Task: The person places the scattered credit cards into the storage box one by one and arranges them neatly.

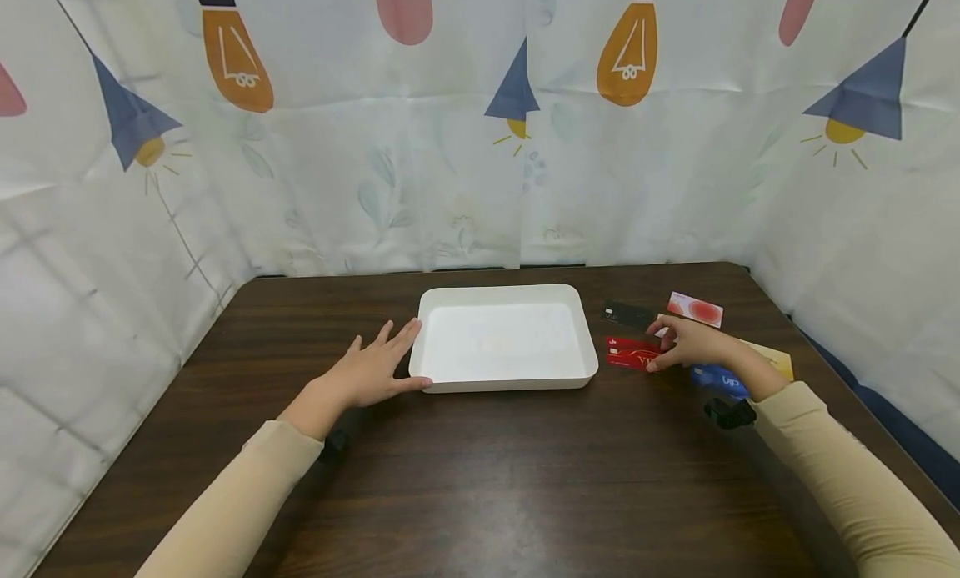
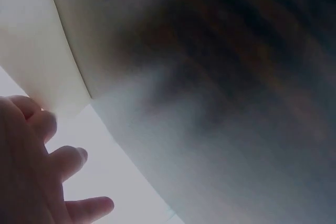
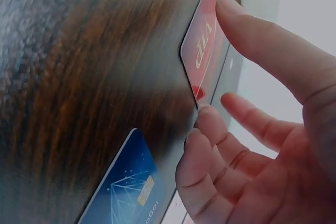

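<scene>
At the left end of the white tray (image 1: 504,338), my left hand (image 1: 371,371) is spread, with its thumb and fingertips against the tray's side. The left wrist view shows its fingers (image 2: 68,162) at the pale tray wall. My right hand (image 1: 693,344) reaches over a red card (image 1: 626,353) lying on the table. Its thumb (image 3: 252,30) overlaps the card in the right wrist view, and its bent fingers are at the card's corner, apart from the thumb. Beyond the red card lies a black card (image 1: 626,314). A blue card (image 3: 128,177) lies beneath the right wrist.
A pink and white card (image 1: 696,309) lies beyond the right hand, and a yellow card (image 1: 774,359) is partly hidden by the forearm. The dark wooden table (image 1: 480,469) ends at a patterned white curtain (image 1: 465,186) behind and at both sides.
</scene>
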`<state>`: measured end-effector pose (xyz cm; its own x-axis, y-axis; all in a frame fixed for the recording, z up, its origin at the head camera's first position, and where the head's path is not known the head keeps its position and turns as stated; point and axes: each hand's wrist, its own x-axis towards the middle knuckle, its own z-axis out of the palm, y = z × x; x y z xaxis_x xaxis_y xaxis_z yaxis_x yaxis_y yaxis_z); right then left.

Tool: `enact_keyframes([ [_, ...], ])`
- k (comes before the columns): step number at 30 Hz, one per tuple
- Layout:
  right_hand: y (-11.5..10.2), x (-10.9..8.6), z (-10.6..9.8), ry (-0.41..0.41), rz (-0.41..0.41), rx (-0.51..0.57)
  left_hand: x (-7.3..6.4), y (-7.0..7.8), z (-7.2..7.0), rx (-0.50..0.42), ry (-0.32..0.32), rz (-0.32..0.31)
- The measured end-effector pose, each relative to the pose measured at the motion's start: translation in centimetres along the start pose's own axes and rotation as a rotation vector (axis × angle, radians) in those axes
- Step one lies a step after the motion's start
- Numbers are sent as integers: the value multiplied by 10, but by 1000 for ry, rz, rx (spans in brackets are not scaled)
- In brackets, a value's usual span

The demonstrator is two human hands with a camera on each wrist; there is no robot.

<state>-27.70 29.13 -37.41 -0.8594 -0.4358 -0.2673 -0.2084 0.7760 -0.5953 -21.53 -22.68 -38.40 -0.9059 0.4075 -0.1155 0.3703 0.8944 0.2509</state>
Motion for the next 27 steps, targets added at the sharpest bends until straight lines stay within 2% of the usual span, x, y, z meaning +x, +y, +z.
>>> enact_keyframes([
  [7,7,1,1,19,-21,-54,-1,1,-1,-6,-9,6],
  [17,8,1,-1,37,-30,-72,-1,0,0,-12,-4,0],
  [27,8,3,-1,41,-3,-67,-2,1,-1,-26,-11,-1],
])
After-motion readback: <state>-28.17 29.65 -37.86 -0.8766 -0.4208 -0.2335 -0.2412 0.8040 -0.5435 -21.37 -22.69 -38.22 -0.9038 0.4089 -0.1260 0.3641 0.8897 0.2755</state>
